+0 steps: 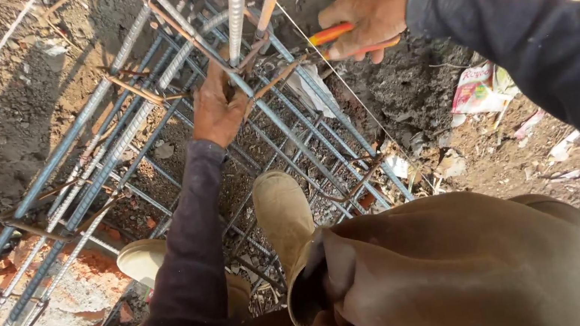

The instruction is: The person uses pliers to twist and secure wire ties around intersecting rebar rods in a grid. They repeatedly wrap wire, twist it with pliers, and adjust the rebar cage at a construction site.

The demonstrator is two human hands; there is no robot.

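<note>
A: What was the left hand (217, 113) doing?

B: It was closed around a steel bar of the rebar grid (148, 122), right at the spot where several bars crossed. The fingers (218, 82) were curled over a bit of thin rusty tie wire (144, 93) that ran off to the left from that crossing.

A: And the right hand (368, 16)?

B: It was clenched on a pair of pliers with orange handles (332, 33). The handles were squeezed together, and the tip of the tool pointed at the same crossing, just beside the left hand. I could not make out whether the tip had hold of the wire.

A: What lay around them?

B: An upright ribbed bar (236, 11) rose from the crossing between the two hands. A thin white string (338, 77) ran slantwise across the grid, passing under the right hand. Below the left forearm, two dusty tan boots (281, 209) stood on the grid, and a brown cloth (463, 267) bunched up near the bottom of the view.

A: And beyond the grid?

B: Dark loose soil (409, 93) lay on the right, with scraps of wrappers and paper (476, 87) on it. Broken red brick and rubble (85, 267) lay to the lower left under the bars.
</note>
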